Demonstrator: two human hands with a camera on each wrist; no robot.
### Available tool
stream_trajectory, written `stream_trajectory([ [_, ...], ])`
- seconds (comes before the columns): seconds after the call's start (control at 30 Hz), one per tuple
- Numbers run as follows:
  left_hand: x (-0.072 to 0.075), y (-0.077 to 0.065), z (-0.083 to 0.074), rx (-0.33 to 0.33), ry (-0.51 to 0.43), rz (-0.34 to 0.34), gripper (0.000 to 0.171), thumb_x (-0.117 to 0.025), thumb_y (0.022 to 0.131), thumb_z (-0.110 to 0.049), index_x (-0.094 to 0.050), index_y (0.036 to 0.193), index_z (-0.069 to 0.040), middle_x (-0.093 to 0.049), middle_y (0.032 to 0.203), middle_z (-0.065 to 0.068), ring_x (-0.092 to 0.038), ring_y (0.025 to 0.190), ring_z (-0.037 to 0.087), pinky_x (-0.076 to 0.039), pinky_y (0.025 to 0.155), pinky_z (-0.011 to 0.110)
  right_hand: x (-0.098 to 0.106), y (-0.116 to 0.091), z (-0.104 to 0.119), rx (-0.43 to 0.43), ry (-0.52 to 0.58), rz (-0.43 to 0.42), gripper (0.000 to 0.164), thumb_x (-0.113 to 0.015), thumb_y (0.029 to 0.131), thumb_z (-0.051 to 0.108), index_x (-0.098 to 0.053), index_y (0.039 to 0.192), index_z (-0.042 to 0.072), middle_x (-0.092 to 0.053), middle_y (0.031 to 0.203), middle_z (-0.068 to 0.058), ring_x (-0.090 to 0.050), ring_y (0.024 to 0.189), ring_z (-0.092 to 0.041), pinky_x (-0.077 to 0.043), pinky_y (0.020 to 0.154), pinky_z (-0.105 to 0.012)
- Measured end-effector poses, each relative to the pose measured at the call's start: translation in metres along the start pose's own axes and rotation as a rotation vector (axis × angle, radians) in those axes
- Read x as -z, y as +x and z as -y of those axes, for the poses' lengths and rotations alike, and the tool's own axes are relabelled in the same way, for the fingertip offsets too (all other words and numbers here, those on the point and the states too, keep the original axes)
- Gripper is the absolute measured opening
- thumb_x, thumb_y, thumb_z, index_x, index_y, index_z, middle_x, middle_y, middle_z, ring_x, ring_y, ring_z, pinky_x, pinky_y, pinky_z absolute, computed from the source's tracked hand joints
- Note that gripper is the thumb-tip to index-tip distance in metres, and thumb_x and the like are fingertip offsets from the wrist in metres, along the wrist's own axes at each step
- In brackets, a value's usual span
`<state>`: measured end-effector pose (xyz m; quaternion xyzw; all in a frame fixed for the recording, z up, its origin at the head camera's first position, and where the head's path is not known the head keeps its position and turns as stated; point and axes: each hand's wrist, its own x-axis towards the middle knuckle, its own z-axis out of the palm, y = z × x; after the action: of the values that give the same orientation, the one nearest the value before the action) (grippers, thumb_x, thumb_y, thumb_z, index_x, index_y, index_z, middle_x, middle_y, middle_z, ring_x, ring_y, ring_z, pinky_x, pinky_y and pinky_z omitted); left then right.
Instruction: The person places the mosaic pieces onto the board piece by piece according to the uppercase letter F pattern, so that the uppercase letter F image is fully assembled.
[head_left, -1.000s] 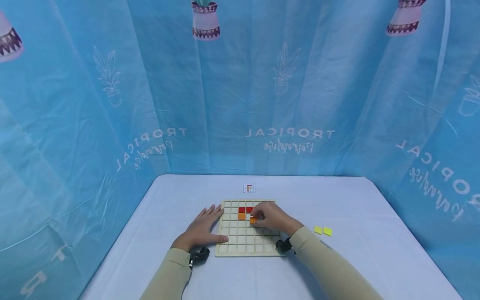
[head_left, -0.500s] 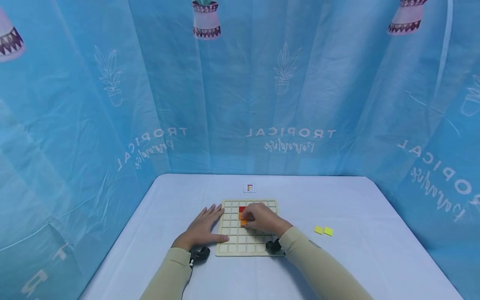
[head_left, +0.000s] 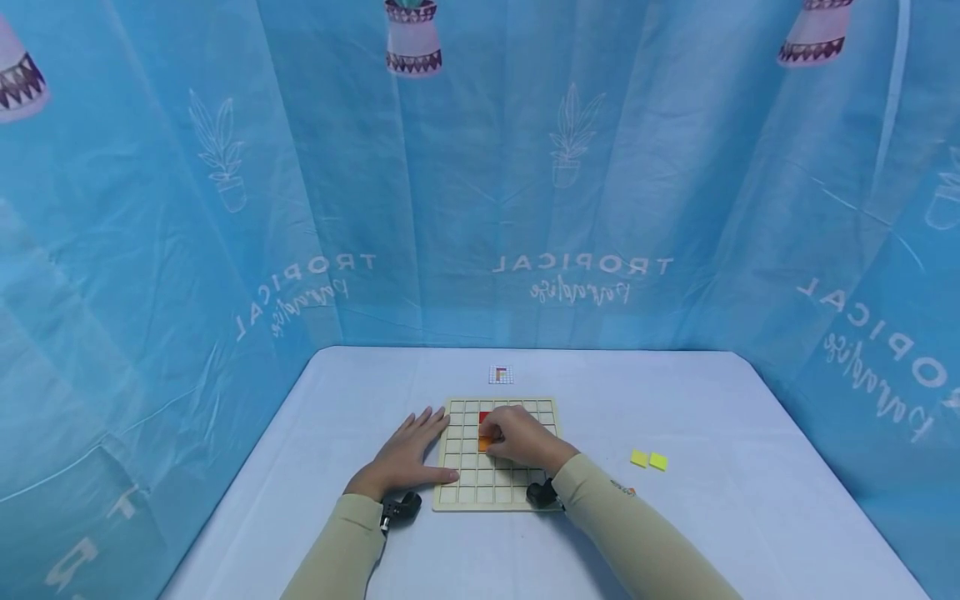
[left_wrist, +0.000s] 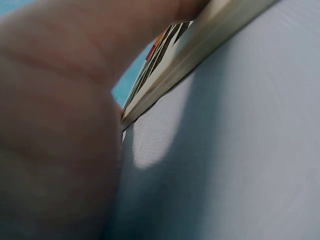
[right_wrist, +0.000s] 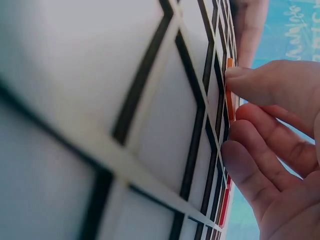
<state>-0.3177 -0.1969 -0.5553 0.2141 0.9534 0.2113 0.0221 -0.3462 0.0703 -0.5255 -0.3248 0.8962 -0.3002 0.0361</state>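
Note:
A pale square grid board (head_left: 480, 493) lies on the white table. My left hand (head_left: 408, 457) rests with spread fingers along the board's left edge, its thumb over the front-left cells. Over the upper middle of the grid, my right hand (head_left: 521, 437) bends its thumb and fingers about an orange tile (head_left: 484, 445). The right wrist view shows the thumb on one end of this orange tile (right_wrist: 230, 102) and fingertips by the other end, with the tile at the board's surface. A red tile (head_left: 483, 417) sits farther up the same column. My right hand hides other tiles behind it.
Two yellow tiles (head_left: 648, 460) lie on the table right of the board. A small printed grid card (head_left: 501, 374) lies beyond the board's far edge. Blue curtains (head_left: 480, 208) surround the table (head_left: 750, 500) at the back and sides.
My right hand has moved left across the board with the orange tile, then slightly farther, and the tile now lies lower in the column of red and orange. My left hand stays in place.

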Motion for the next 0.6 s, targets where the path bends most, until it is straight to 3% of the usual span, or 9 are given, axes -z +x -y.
stream_trajectory([
  [0.37, 0.001, 0.0, -0.001, 0.004, 0.007, 0.007, 0.117, -0.066, 0.077, -0.086, -0.038, 0.165, -0.015, -0.026, 0.172, 0.003, -0.013, 0.159, 0.028, -0.01, 0.127, 0.052, 0.0, -0.005, -0.005, -0.034, 0.01, -0.014, 0.025, -0.087, 0.088, 0.007, -0.078, 0.111, 0.01, -0.072, 0.102, 0.008, -0.064, 0.09, -0.004, -0.057, 0.086, -0.026],
  [0.6, 0.0, 0.001, -0.002, 0.014, 0.013, 0.004, 0.116, -0.066, 0.077, -0.086, -0.038, 0.165, -0.015, -0.026, 0.172, 0.002, -0.014, 0.159, 0.027, -0.011, 0.127, 0.051, 0.013, -0.018, -0.012, -0.065, 0.058, -0.04, 0.024, -0.084, 0.092, 0.009, -0.078, 0.115, 0.01, -0.071, 0.104, 0.009, -0.065, 0.093, -0.007, -0.058, 0.086, -0.03],
])
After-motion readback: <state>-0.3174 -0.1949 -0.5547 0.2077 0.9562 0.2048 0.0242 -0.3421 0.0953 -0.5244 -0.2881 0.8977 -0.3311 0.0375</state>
